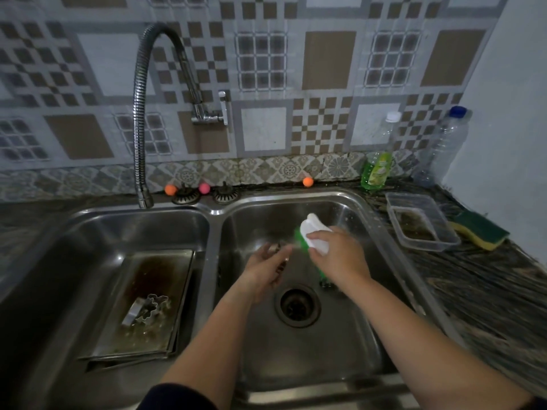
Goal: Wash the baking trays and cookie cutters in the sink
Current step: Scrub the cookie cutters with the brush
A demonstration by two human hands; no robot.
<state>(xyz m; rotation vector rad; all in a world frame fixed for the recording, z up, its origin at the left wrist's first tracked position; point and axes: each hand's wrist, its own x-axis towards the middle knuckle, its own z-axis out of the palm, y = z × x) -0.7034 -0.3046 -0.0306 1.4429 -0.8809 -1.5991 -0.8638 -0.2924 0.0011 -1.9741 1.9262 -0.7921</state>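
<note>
Just below both hands lies the drain (pixel 298 305) of the right basin (pixel 349 344). The left hand (pixel 268 269) curls round a small metal cookie cutter (pixel 281 252), blurred and hard to make out. Touching it from the right, the right hand (pixel 333 255) grips a white-handled brush (pixel 315 235) with green bristles. To scrub well, I judge the cutter should be pinched by its rim and turned so the bristles reach inside each corner. Well left of the left hand, stacked baking trays (pixel 142 344) with brown residue sit in the other basin, another cutter (pixel 146 309) on top. Beyond, the faucet (pixel 142 119) hangs over that basin.
</note>
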